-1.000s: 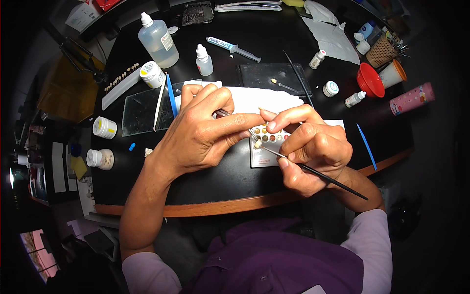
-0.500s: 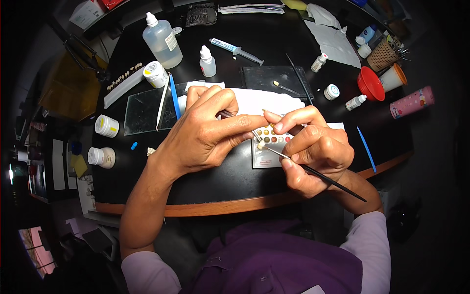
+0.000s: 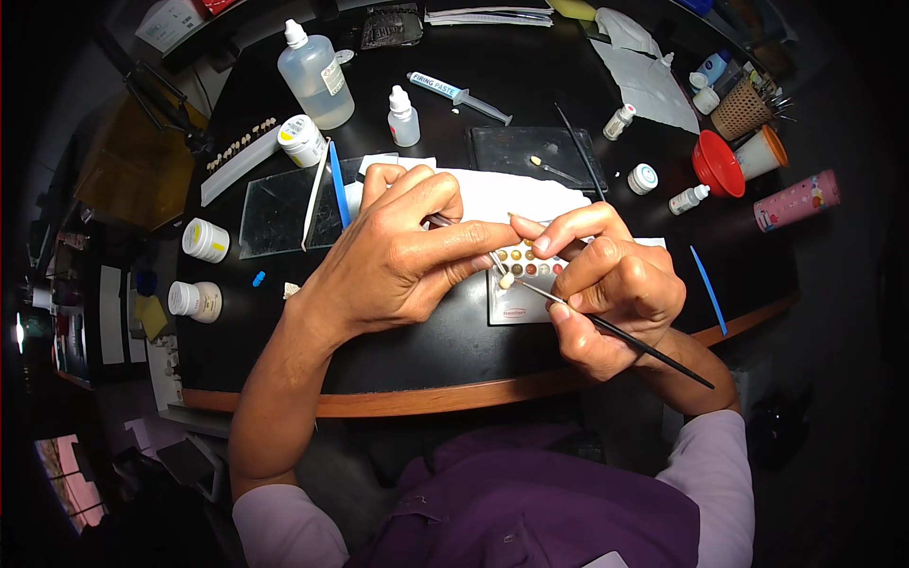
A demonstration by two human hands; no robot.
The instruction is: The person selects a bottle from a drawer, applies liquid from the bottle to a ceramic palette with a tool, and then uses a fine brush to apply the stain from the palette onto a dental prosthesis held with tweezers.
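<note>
Metal tweezers [image 3: 496, 262] sit pinched in my left hand [image 3: 393, 251], mostly hidden by its fingers. At their tips is a small cream-coloured tooth crown [image 3: 507, 281]. My right hand [image 3: 625, 284] is closed around a thin black-handled brush [image 3: 644, 348], whose fine tip points at the crown from the right, a slight gap or light contact away; I cannot tell which. The two hands meet at their fingertips. Beneath them lies a colour palette [image 3: 516, 310] with small round wells of yellow, brown and pink, next to a white tissue [image 3: 507, 194].
Bottles [image 3: 319, 85], lidded jars [image 3: 302, 142] and a syringe [image 3: 454, 95] stand or lie on the black table. A glass slab [image 3: 279, 218] carries blue [image 3: 338, 185] and white [image 3: 316, 199] instruments. Right are a red bowl [image 3: 717, 163], a pink tin [image 3: 797, 201] and a blue stick [image 3: 708, 289].
The brush has shifted slightly to the right, its tip drawing back a little from the crown. My left hand with the tweezers stays almost in place.
</note>
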